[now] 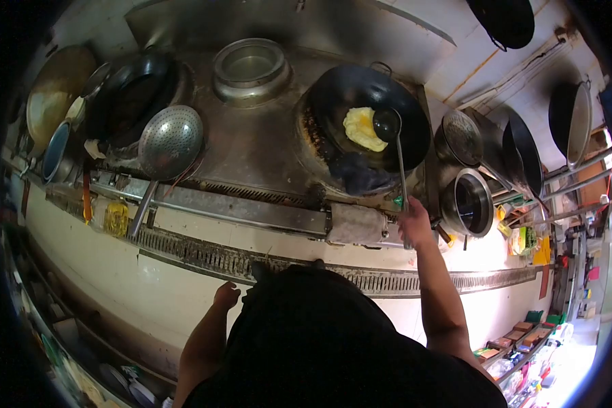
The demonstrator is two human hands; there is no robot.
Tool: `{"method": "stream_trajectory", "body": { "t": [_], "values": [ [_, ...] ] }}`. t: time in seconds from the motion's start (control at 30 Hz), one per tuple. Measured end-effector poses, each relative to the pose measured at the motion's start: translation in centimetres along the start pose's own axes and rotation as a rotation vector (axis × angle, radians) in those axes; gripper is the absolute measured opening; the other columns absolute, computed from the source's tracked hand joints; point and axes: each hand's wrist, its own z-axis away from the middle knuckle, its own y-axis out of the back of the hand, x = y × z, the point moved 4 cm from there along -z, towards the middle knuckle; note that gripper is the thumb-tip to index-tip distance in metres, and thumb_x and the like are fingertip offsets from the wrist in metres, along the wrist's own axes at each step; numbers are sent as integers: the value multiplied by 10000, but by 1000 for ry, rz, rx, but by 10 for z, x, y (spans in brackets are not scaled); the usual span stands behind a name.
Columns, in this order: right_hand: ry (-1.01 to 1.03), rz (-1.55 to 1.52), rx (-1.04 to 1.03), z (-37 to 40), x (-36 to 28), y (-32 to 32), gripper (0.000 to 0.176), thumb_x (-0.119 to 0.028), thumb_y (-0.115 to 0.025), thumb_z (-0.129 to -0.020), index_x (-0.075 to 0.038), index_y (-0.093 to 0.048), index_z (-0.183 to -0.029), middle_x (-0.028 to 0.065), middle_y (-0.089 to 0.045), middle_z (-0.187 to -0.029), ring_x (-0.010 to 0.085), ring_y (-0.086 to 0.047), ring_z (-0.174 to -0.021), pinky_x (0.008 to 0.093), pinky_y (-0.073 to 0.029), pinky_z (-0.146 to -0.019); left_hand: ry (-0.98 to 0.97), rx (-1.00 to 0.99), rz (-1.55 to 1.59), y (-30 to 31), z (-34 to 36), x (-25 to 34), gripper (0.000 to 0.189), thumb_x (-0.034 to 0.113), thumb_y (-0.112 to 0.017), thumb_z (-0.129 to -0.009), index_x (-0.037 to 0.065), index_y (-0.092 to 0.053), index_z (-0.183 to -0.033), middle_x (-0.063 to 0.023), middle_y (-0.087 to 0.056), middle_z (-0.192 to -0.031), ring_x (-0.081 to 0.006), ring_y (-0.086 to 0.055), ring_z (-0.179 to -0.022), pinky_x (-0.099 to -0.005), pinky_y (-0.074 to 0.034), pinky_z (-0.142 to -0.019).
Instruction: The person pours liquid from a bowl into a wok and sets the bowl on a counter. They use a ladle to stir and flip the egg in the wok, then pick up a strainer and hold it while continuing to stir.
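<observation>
My right hand [415, 223] is wrapped round the long handle of a ladle [400, 160]. The ladle's dark bowl rests at the right side of a pale yellow egg [362, 130] in a black wok [411, 122] on the stove. A dark cloth [360, 173] lies over the wok's near rim. My left hand [227, 295] hangs low beside my body, away from the stove. Its fingers are curled in, and nothing shows in them.
A perforated skimmer [171, 143] lies left of a metal pot [251, 71]. A second black wok [126, 102] stands at far left. To the right are a strainer [461, 138] and a steel bowl [470, 202]. A folded towel [357, 223] sits on the stove's front edge.
</observation>
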Motion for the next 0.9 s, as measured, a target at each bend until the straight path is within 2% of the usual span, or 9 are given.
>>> {"method": "stream_trajectory", "body": {
  "t": [0.1,0.17,0.3,0.37,0.43,0.53,0.63,0.83,0.9],
  "values": [
    [-41,-45,-98,-20,-12,-1,634,16,-514,-740,-48,-333,-1344,68,-522,-612,150,-477,-401,281,-389,-359,42,-7,15,-17,0,-13,376,298,-608,-749,75,-592,-1051,-158,-626,-1042,-316,-582,-1005,-386,-464,-873],
    [-50,-71,-99,-32,-13,-3,638,9,-514,-747,-61,-325,-1352,64,-518,-608,150,-471,-399,283,-387,-358,29,47,267,-28,1,-24,372,295,-612,-749,75,-588,-1049,-157,-629,-1033,-316,-586,-995,-381,-469,-866],
    [-90,-74,-80,-57,-16,-9,632,-14,-505,-776,-97,-304,-1369,49,-500,-602,145,-458,-404,286,-383,-360,110,34,118,-27,7,-14,366,292,-615,-748,75,-589,-1041,-155,-634,-1013,-313,-593,-980,-376,-473,-858],
    [-98,-146,-89,-53,-38,-16,570,1,-507,-781,-64,-357,-1327,46,-497,-601,146,-461,-412,283,-390,-365,223,86,501,-41,6,-30,359,289,-617,-748,80,-591,-1039,-152,-636,-1001,-309,-597,-969,-371,-476,-854],
    [-107,-218,-99,-60,-46,-19,511,16,-509,-786,-30,-410,-1286,44,-494,-600,147,-463,-420,280,-398,-369,213,82,480,-46,4,-35,355,285,-616,-749,78,-591,-1036,-151,-637,-994,-307,-599,-965,-369,-477,-850],
    [-146,-248,-181,-76,-44,-24,571,-57,-516,-804,-106,-325,-1340,34,-500,-616,128,-463,-424,278,-399,-366,181,93,347,-29,15,-16,345,278,-613,-751,72,-593,-1028,-149,-639,-986,-303,-601,-959,-363,-479,-844],
    [-177,-335,-168,-79,-49,-29,493,-35,-532,-807,-86,-383,-1275,42,-514,-632,147,-480,-441,307,-410,-375,174,108,271,-32,16,-16,338,274,-610,-754,64,-594,-1019,-149,-639,-983,-301,-601,-957,-360,-481,-841],
    [-285,-642,-367,-71,-43,-29,382,-80,-539,-835,-122,-417,-1195,43,-523,-638,133,-486,-454,291,-410,-372,258,84,236,-8,36,12,331,272,-610,-752,64,-601,-1009,-155,-637,-989,-304,-595,-971,-364,-476,-846],
    [-367,-914,-476,-63,-42,-27,206,-106,-539,-845,-125,-495,-1045,40,-539,-657,118,-497,-464,275,-418,-379,320,80,263,-1,41,16,330,272,-612,-750,65,-603,-1008,-157,-636,-993,-305,-594,-975,-367,-475,-849]
  ]
}}
